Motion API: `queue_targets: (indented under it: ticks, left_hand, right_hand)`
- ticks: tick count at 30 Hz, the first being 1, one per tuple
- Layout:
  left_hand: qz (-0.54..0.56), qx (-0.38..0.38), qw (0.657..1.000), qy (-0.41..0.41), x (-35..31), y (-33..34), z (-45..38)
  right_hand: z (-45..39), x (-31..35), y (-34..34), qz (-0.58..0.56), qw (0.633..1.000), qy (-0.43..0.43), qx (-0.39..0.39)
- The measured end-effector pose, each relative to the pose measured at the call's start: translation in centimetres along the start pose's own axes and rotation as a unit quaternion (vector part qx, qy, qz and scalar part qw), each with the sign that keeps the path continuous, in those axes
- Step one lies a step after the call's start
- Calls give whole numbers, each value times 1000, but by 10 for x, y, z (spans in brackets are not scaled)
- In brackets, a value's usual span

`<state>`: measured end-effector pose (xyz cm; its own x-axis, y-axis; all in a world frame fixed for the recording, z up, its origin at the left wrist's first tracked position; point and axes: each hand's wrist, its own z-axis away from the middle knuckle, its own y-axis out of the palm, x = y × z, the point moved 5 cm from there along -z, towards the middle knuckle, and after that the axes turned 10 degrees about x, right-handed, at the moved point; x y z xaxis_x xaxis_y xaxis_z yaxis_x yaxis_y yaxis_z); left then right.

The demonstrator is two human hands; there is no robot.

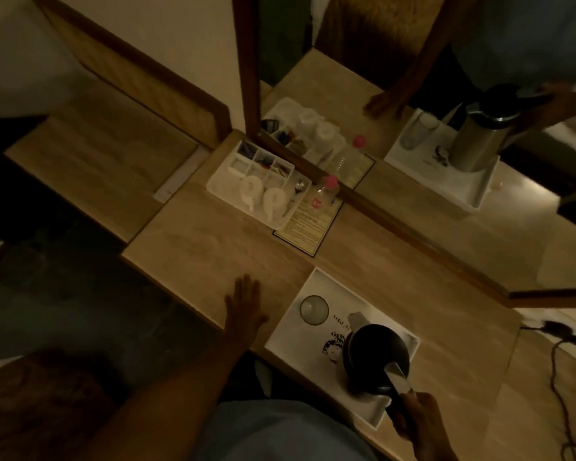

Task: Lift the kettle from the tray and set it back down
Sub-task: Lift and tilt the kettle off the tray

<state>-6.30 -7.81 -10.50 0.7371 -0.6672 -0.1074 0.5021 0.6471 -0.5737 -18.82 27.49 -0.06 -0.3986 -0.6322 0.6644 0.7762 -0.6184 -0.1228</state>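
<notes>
A steel kettle with a black lid (pixel 376 352) is over the near right part of a white tray (pixel 320 287) on the wooden counter. My right hand (pixel 419 420) is wrapped around the kettle's black handle at the tray's near corner. Whether the kettle's base touches the tray I cannot tell. A drinking glass (pixel 314 310) stands upright on the tray's left part. My left hand (pixel 245 306) lies flat on the counter with fingers spread, just left of the tray, holding nothing.
A white organiser tray (pixel 220 188) with two upturned cups and sachets sits at the back, next to a pink-capped bottle (pixel 326 194) and a printed card (pixel 308 227). A mirror (pixel 446 144) backs the counter. A black cable (pixel 559 361) trails at right.
</notes>
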Motion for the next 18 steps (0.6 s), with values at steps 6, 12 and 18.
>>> queue_targets:
  ticks: [6, 12, 18]
  left_hand:
    - [21, -1, 1000, 2, 4, -1, 0]
    - [25, -1, 1000, 11, 7, 0, -1]
    - [25, -5, 1000, 11, 8, 1, -2]
  right_hand:
    - [6, 57, 25, 14, 998, -8, 57]
    - [2, 88, 35, 68, 995, 16, 77]
    - [-6, 94, 36, 76, 993, 58, 75]
